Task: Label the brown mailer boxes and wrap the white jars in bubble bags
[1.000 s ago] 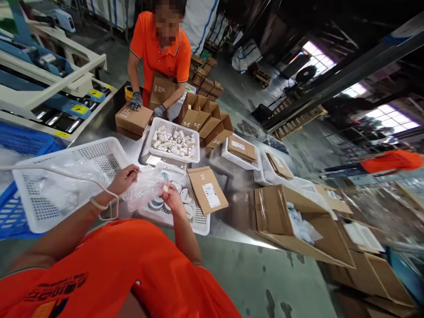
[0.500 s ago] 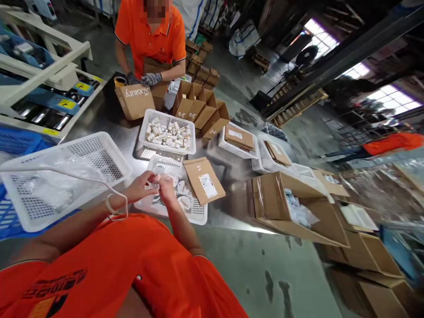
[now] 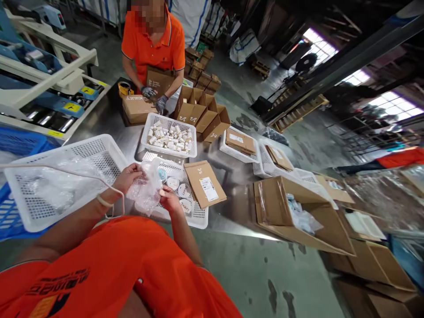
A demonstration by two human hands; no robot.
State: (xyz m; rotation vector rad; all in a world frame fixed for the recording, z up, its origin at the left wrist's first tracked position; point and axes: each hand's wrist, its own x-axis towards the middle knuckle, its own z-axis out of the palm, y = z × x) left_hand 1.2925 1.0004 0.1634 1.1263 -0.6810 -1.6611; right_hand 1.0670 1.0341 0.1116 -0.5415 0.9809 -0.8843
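Observation:
My left hand [image 3: 127, 179] is closed on the upper left edge of a clear bubble wrap bag [image 3: 145, 190]. The bag hangs spread out in front of my body. My right hand [image 3: 170, 201] pinches at the bag's right edge, its thumb and forefinger close together. Behind and beneath lies a white perforated tray [image 3: 200, 218] with several round white lidded jars [image 3: 184, 191], some lettered. One light-blue round piece [image 3: 162, 175] shows just beside the bag. The bag hides the tray's left part.
A flat brown carton [image 3: 207, 185] with a label overlaps the tray's right side. Beyond stands a basket [image 3: 195, 150] of small white-and-gold boxes. Another white basket [image 3: 16, 190] with clear plastic is at left. Opposite, a co-worker's gloved hands [image 3: 161, 104] are near a carton [image 3: 137, 108].
My hands have moved apart, and the clear wrap between them, bunched before, is now spread open. The co-worker's carton has tipped down flatter, and one gloved hand has shifted toward me.

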